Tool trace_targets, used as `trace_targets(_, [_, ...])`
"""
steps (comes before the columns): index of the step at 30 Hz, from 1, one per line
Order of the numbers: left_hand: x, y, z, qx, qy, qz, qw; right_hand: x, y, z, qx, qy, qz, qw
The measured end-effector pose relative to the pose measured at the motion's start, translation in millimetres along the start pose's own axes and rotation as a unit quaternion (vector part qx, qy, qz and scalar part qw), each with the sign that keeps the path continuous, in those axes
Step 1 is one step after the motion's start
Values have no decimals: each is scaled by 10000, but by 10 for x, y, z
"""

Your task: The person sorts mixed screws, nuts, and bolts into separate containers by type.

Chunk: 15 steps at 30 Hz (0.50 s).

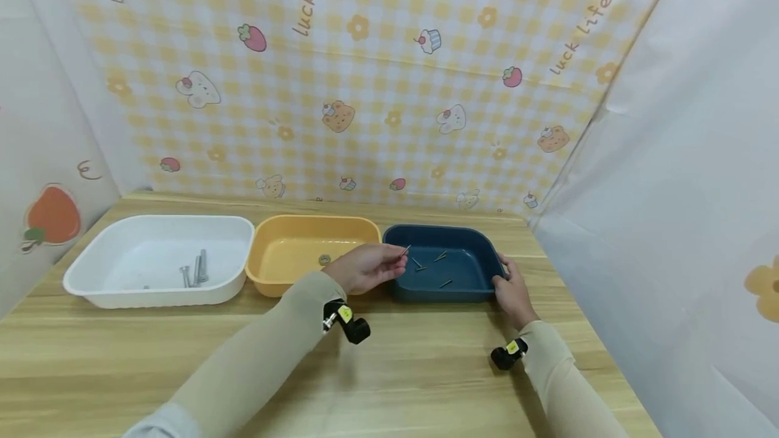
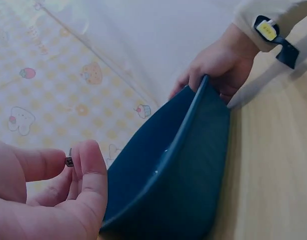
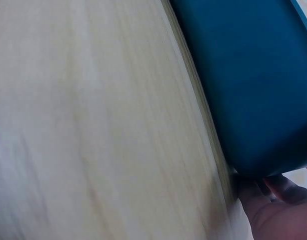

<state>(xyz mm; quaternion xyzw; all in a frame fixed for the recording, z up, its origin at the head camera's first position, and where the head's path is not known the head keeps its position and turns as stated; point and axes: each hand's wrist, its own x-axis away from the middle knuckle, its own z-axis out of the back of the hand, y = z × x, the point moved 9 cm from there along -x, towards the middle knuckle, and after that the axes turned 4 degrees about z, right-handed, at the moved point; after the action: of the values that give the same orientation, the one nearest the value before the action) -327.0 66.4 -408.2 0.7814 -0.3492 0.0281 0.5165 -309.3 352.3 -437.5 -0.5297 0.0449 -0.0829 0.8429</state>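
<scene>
My left hand (image 1: 370, 268) is over the left end of the dark blue tray (image 1: 444, 296), pinching a small screw (image 2: 69, 161) between thumb and fingertips. The screw's dark head shows in the left wrist view; the fingers hide part of its shank. Several thin screws (image 1: 446, 283) lie scattered on the blue tray's floor. At that tray's right end my right hand (image 1: 514, 297) grips the rim, with fingers over the edge. The right wrist view catches the fingers (image 3: 281, 190) against the tray's outer wall.
Left of the blue tray stands a yellow tray (image 1: 274, 286) with a nut (image 1: 324, 259) in it. Farther left, a white tray (image 1: 164, 299) holds several large bolts (image 1: 203, 266). The wooden table (image 1: 420, 370) meets a patterned cloth (image 1: 389, 86) behind and a white sheet at the right.
</scene>
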Motion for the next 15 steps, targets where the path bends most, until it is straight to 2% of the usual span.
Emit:
trace_targets(7, [-285, 86, -155, -198, 252, 12, 9995, 7, -5, 3, 65, 20, 54, 10000])
trace_targets(13, [-475, 44, -216, -717, 527, 148, 9959, -3, 16, 15, 103, 28, 99, 9999])
trace_targets(15, [-521, 16, -214, -715, 666, 238, 9949, -12, 25, 12, 133, 18, 126, 9998])
